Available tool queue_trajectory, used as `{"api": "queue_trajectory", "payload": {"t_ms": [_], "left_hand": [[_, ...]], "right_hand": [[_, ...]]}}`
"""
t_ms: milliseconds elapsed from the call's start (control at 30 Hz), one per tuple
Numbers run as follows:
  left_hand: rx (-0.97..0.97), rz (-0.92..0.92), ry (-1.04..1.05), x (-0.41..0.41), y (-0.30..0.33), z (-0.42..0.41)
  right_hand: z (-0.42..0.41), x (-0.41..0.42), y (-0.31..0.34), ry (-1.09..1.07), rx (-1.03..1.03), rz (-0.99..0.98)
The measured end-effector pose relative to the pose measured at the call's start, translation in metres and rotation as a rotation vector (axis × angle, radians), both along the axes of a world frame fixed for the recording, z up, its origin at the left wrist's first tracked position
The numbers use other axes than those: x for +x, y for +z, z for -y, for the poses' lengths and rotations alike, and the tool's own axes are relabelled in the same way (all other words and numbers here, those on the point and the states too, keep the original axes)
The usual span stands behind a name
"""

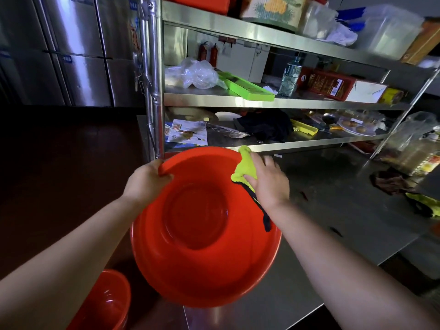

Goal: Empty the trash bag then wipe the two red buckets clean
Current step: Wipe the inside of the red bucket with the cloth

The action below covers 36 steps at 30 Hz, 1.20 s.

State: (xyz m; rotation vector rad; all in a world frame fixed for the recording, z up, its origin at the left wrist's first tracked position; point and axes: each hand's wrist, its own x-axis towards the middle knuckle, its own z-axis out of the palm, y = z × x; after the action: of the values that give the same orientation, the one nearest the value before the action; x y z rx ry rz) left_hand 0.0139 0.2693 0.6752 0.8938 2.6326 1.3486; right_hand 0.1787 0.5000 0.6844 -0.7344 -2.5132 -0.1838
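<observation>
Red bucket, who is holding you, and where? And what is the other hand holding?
The left hand grips the red bucket by its far rim. The right hand presses a yellow-green cloth against the right rim.

Lighting: uneven. Brightest on the middle shelf (238, 98) and the pale wall behind it; light appears to fall from above and behind the rack.
Dim zones: floor (59, 151) at left near black; tabletop (333, 210) dark grey with a dull sheen.
Glare: vertical streaks on the steel post (152, 67) and steel cabinet doors (78, 44); small highlights inside the lower red bucket (104, 298).
Colour: the held red bucket (202, 258) is saturated, surface detail flattened.
Distortion: wide-angle; shelf lines bow and tilt toward the right edge, forearms stretched at the bottom corners.
Sharpness: centre fairly crisp; upper-right shelf items soft and smeared.
</observation>
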Motion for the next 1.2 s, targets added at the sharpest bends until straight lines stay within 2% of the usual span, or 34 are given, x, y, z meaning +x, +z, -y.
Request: {"api": "queue_trajectory", "payload": {"t_ms": [167, 300, 433, 533, 667, 867, 1200], "left_hand": [[0.120, 0.106, 0.112, 0.000, -0.014, 0.021], [0.046, 0.052, 0.168, 0.007, -0.021, 0.033], [-0.144, -0.033, 0.141, 0.016, -0.012, 0.025], [-0.118, -0.108, 0.029, 0.023, -0.001, 0.006], [-0.036, 0.016, 0.024, 0.022, 0.002, -0.002], [0.036, 0.073, -0.075, 0.016, 0.003, -0.009], [0.169, 0.189, -0.051, 0.006, -0.005, -0.009]], "right_hand": [[0.012, 0.012, -0.033, -0.147, -0.141, -0.105], [0.009, 0.012, -0.022, -0.068, -0.147, -0.054], [0.001, 0.006, 0.013, 0.053, -0.025, 0.042], [0.008, -0.005, 0.034, 0.175, 0.090, 0.163], [0.012, -0.014, 0.045, 0.257, 0.153, 0.225], [0.013, -0.022, 0.045, 0.361, 0.272, 0.243], [0.001, -0.033, 0.024, 0.165, 0.213, 0.082]]}}
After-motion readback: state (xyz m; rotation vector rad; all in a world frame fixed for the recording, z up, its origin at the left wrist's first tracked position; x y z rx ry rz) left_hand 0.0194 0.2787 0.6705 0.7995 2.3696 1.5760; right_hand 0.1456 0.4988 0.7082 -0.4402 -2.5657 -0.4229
